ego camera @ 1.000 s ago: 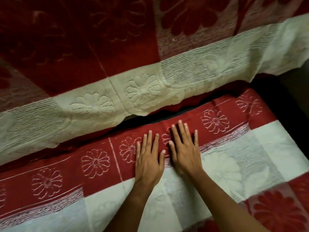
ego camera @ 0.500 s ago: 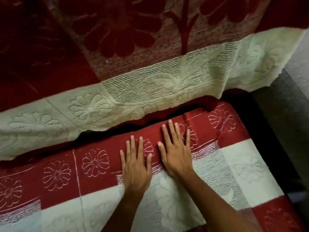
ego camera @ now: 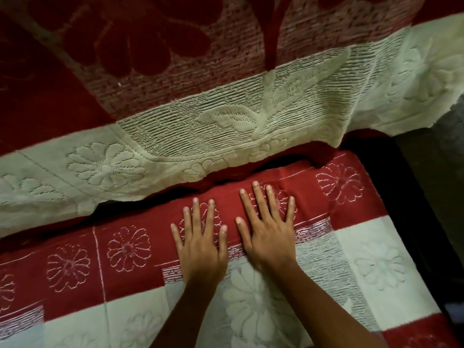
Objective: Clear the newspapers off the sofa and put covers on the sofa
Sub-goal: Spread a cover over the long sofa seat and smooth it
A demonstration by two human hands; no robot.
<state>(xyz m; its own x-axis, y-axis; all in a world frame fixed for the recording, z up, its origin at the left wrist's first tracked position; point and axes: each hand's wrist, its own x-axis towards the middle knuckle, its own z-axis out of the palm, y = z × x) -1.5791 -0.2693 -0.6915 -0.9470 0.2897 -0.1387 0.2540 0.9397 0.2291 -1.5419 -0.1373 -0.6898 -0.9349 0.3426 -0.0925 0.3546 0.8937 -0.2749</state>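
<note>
**Flat palms, nothing gripped, on the seat cover (ego camera: 75, 262)**

My left hand (ego camera: 200, 249) and right hand (ego camera: 270, 237) lay open, fingers straight and spread. The palms pressed down on the cloth and neither hand held anything. I judged flat pressure the better choice here. A pinch would have bunched the weave, while a spread palm could slide the cover and smooth it at once.

At the far left, the cream hem of the back cover (ego camera: 175, 136) hung loose over the dark gap (ego camera: 140, 209) between backrest and seat. It was not tucked in there. Below it, the seat cover's red band of stitched flowers ran along the back of the seat.

My left hand sat on that band, its fingertips short of the gap. My right hand lay just beside it and a little further forward, its fingertips close to the crease where the hem dipped lowest. I took that as the place where the edge wanted pushing in.

Further right, the seat cover's cream squares reached the end of the seat. Beyond them the dim floor (ego camera: 442, 187) showed.

No newspapers were in view. Both covers lay on the sofa, so I judged only the smoothing and tucking left to do.
</note>
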